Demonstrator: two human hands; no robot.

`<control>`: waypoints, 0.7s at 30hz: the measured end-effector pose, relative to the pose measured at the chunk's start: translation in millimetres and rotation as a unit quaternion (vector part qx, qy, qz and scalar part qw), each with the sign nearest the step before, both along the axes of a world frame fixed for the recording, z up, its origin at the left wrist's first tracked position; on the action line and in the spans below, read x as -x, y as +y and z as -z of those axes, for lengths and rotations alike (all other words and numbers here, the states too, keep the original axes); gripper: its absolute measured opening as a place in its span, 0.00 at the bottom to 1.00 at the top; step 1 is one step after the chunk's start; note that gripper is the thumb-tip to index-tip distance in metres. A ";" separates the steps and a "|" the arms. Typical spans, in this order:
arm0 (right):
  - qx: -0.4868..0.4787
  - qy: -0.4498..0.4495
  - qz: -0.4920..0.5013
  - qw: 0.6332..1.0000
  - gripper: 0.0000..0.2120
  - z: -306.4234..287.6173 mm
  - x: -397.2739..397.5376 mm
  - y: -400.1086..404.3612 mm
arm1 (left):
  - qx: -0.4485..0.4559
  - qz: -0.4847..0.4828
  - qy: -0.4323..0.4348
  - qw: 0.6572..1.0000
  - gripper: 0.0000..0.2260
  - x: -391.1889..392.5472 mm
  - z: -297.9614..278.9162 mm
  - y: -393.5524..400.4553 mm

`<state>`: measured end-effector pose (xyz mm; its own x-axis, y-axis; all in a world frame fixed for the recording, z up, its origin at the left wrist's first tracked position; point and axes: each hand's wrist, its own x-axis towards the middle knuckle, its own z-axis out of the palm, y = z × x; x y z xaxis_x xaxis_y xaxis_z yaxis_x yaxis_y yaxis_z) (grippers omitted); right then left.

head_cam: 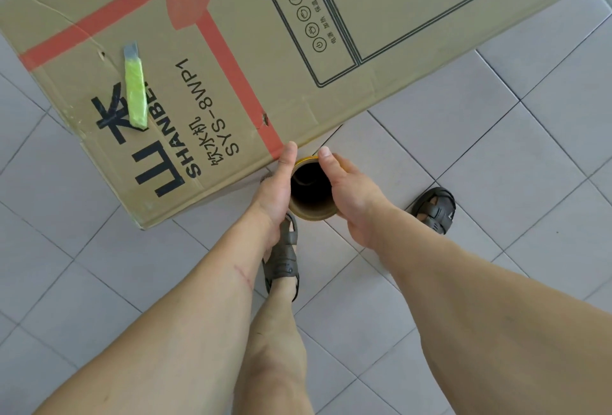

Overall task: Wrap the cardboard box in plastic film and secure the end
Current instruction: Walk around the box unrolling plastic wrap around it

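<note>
From my head camera, looking down: I hold the brown cardboard-cored roll of plastic film upright, seen end-on down its hollow tube, with my left hand curled round one side and my right hand curled round the other, thumbs up along the rim. The roll sits just beside the near edge of the big brown cardboard box printed with a red ribbon and black lettering, which lies on the grey tiled floor. I see no film on the box face yet, so I judge the wrapping hardly begun; whether a film tail already runs to the box I cannot tell.

To do this step well, I think I should keep the roll upright and close against the box side, grip it loosely enough to turn, and keep the film taut as I walk round.

Count: one box, one roll, one green utility knife with a grey tip lying on the box top, my two hands, two brown sandals on my feet
</note>
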<state>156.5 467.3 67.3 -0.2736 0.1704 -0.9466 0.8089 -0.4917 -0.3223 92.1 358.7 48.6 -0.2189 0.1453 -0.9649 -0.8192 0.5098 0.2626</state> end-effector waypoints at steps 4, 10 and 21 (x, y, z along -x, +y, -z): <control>0.008 0.005 0.012 1.000 0.41 -1.1 2.4 11.2 | -0.031 -0.045 0.005 0.999 0.47 1.8 6.0 11.8; -0.009 0.008 -0.021 1.000 0.26 -2.3 -5.7 40.0 | -0.035 -0.050 -0.047 0.997 0.52 -12.2 4.9 30.0; -0.018 0.020 -0.038 0.999 0.23 -10.7 -7.6 97.1 | -0.017 -0.098 -0.059 0.993 0.45 -24.2 -4.9 84.8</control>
<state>164.2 564.4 78.1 -0.3241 0.1811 -0.9285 0.8296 -0.4173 -0.3710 116.4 443.5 53.4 -0.1324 0.1438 -0.9807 -0.9277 0.3304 0.1737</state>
